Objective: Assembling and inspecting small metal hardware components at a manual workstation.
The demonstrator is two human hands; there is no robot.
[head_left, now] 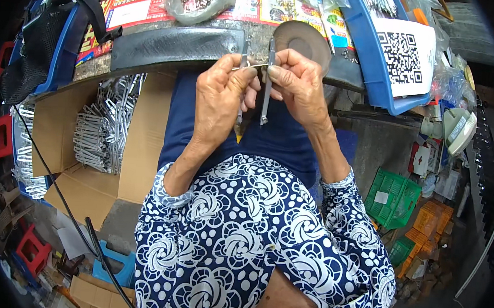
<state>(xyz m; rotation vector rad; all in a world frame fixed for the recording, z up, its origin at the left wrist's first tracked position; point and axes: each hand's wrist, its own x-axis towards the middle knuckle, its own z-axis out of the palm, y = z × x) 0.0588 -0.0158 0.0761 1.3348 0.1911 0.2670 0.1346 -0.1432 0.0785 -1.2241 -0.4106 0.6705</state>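
My left hand point(219, 95) is closed around a slim grey metal strip point(245, 46), which stands lengthwise between the fingers; a yellow-tipped end point(238, 137) shows below the hand. In my right hand point(299, 83), the thumb and fingers pinch a second slim metal strip point(265, 106) with a small fitting at its lower end. A thin metal rod point(259, 65) spans the short gap between both hands. The fingers hide how the rod meets the strips. Both hands are just over the table's near edge, beside a round brown disc point(301, 39).
A dark curved plate point(177, 46) lies along the table edge. Blue trays point(380, 86) flank the table, the right one bearing a white printed sheet point(403, 59). Clear plastic bags point(200, 7) lie on printed paper. A cardboard box point(60, 124) of metal strips point(102, 135) stands left of my legs.
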